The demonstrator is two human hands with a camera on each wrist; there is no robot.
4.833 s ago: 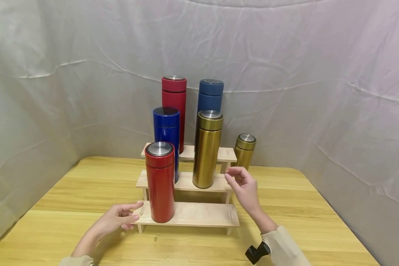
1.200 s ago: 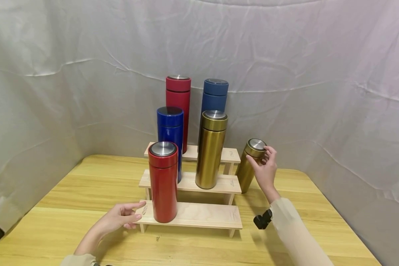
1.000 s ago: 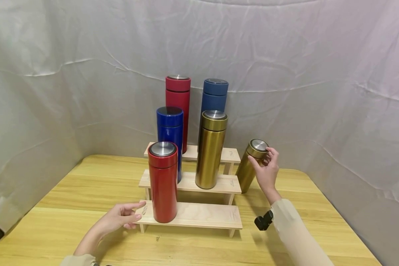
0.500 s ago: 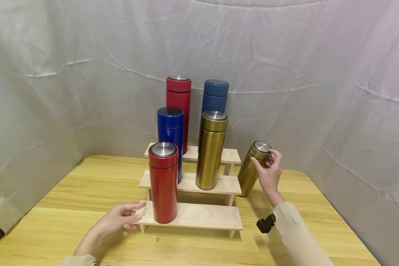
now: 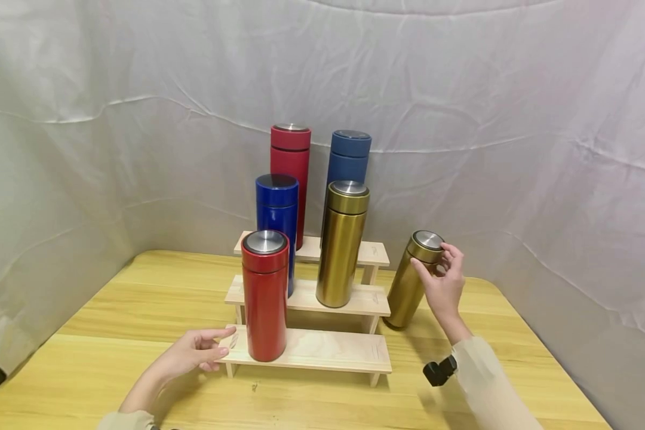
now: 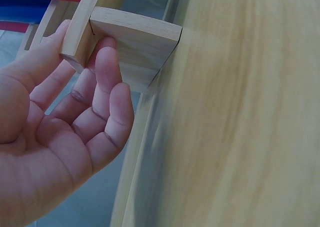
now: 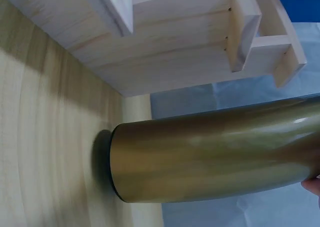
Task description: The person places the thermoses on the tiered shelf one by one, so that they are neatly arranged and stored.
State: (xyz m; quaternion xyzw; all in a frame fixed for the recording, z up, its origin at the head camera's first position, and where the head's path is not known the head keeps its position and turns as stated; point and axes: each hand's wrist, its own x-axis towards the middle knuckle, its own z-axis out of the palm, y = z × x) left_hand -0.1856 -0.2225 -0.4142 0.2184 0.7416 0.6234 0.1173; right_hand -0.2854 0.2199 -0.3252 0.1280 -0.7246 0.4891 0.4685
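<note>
My right hand (image 5: 446, 286) grips a gold thermos (image 5: 408, 289) just below its steel-topped lid, to the right of the stepped wooden stand (image 5: 333, 349). This thermos leans, its top toward the right. In the right wrist view, the gold thermos's base (image 7: 120, 162) is at or just above the tabletop, with a dark shadow beside it; contact is unclear. At the left end of the lowest step, my left hand (image 5: 190, 352) holds the board, thumb on one face and fingers curled beneath, as the left wrist view shows on the wooden stand (image 6: 135, 29).
A red thermos (image 5: 266, 304) stands on the lowest step's left. The middle step bears a glossy blue thermos (image 5: 276, 215) and another gold thermos (image 5: 341, 257). Behind, a taller red thermos (image 5: 290, 161) and a matte blue thermos (image 5: 349, 158) occupy the top step. Grey cloth (image 5: 193, 149) surrounds the table.
My right hand has reached the gold thermos behind the stand, taken hold of it, tilted it and drawn it forward and right. My left hand has stayed on the stand.
</note>
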